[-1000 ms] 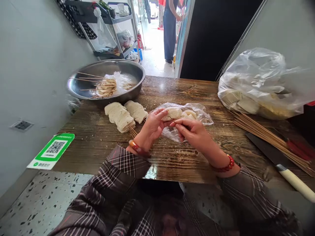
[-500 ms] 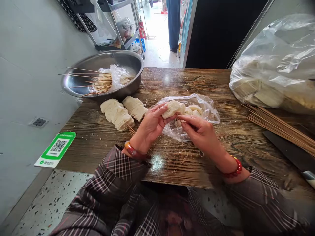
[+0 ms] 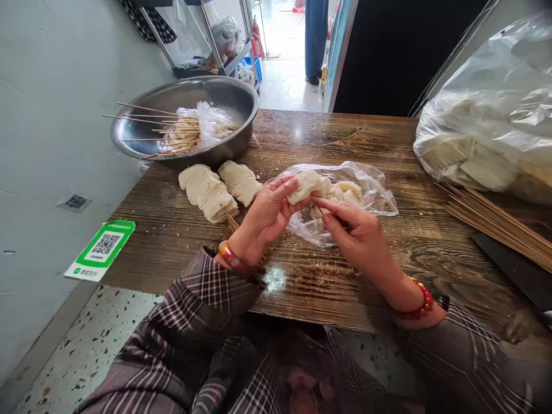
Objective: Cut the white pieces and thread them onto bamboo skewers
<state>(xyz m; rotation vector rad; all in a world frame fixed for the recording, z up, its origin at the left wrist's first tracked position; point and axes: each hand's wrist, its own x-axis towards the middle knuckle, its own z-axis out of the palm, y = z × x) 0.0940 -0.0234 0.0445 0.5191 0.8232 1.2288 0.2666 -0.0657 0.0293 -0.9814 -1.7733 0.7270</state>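
Observation:
A pale, doughy piece (image 3: 305, 185) is held between the thumb and fingers of my left hand (image 3: 268, 215), above the table. My right hand (image 3: 354, 230) pinches a thin wooden skewer (image 3: 319, 210) close to the underside of that piece; its tip is hidden by the fingers. Behind my hands, a clear plastic bag (image 3: 374, 192) lies spread with more pale pieces (image 3: 347, 192) on it. Left of my left hand, two pale stacks (image 3: 207, 192) rest on the wood, with skewers (image 3: 232, 222) sticking out of the nearer one.
A steel basin (image 3: 233, 95) with skewered food and plastic stands at the back left. A big clear bag (image 3: 487, 126), loose skewers (image 3: 500, 224) and a dark knife blade (image 3: 513, 270) lie right. A green code card (image 3: 103, 247) is at the left edge. A person's legs (image 3: 315, 43) show in the doorway.
The view has shifted slightly, so the table things sit a little further right. My hands keep nearly the same hold, and the skewer in my right hand now points more steeply.

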